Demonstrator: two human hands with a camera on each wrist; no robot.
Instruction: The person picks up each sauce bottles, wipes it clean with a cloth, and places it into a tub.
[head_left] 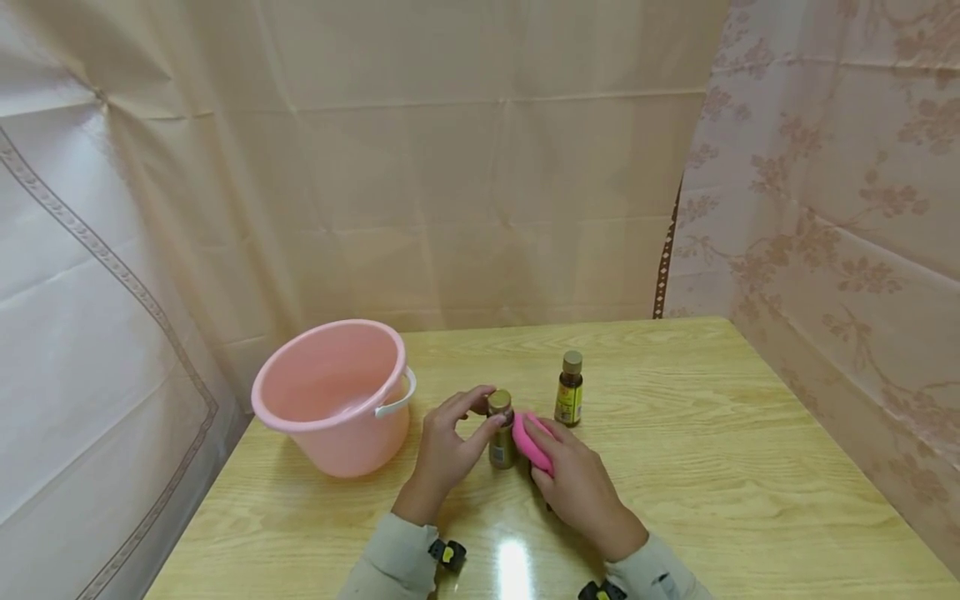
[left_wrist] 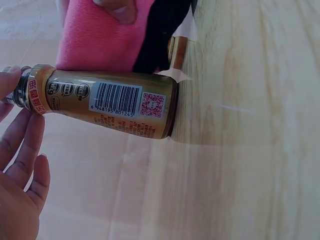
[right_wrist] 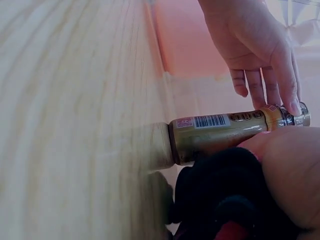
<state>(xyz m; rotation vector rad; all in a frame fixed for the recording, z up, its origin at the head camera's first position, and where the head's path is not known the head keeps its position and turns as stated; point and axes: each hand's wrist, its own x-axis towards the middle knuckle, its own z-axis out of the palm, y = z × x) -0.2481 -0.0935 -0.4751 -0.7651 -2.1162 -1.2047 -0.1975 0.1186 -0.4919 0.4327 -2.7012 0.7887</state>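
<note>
My left hand (head_left: pixel 447 446) pinches the neck of a gold bottle (head_left: pixel 501 452) with thumb and fingertips. The bottle stands upright on the table, its gold cap on top and a barcode label (left_wrist: pixel 116 100) low on its side. In my right hand (head_left: pixel 579 483) is a bunched pink cloth (head_left: pixel 531 446), gripped between fingers and thumb. The cloth lies against the bottle's right side. A black part (left_wrist: pixel 162 35) of the bundle hangs beside the bottle near the table in the left wrist view.
Behind my right hand a small dark bottle (head_left: pixel 570 396) with a yellow-green label and gold cap stands upright. A pink bucket (head_left: pixel 352 454) with a white handle (head_left: pixel 397 404) is at the left of the wooden table (head_left: pixel 690 467). Curtains (head_left: pixel 465 183) enclose the back and sides.
</note>
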